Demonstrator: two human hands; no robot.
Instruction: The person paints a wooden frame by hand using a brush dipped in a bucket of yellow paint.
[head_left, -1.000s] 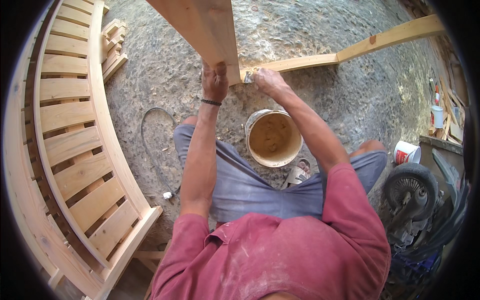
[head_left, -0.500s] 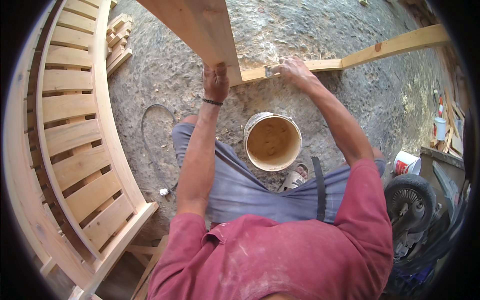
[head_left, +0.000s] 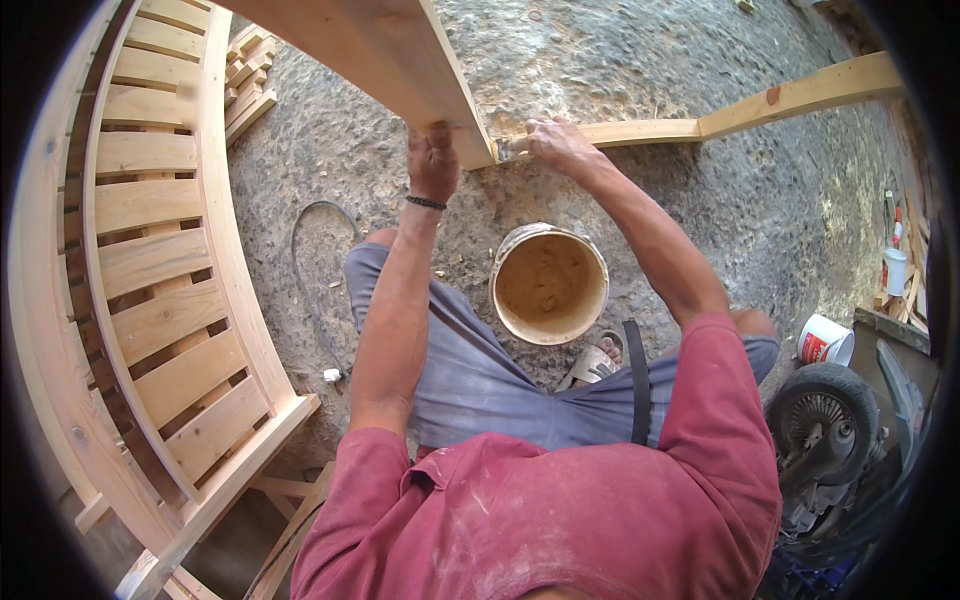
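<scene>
My left hand (head_left: 433, 168) grips the wide board (head_left: 400, 65), likely steadying it; my right hand (head_left: 563, 149) clasps a small scraper (head_left: 507, 149) beside its edge.

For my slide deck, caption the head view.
Left hand on a wide board, right hand holding a small tool near its end.

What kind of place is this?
Probably a woodworking spot, maybe a simple workshop or yard. You can tell from the big slatted wooden frame, the pile of cut wood pieces and the wide board at the person's left hand.
</scene>
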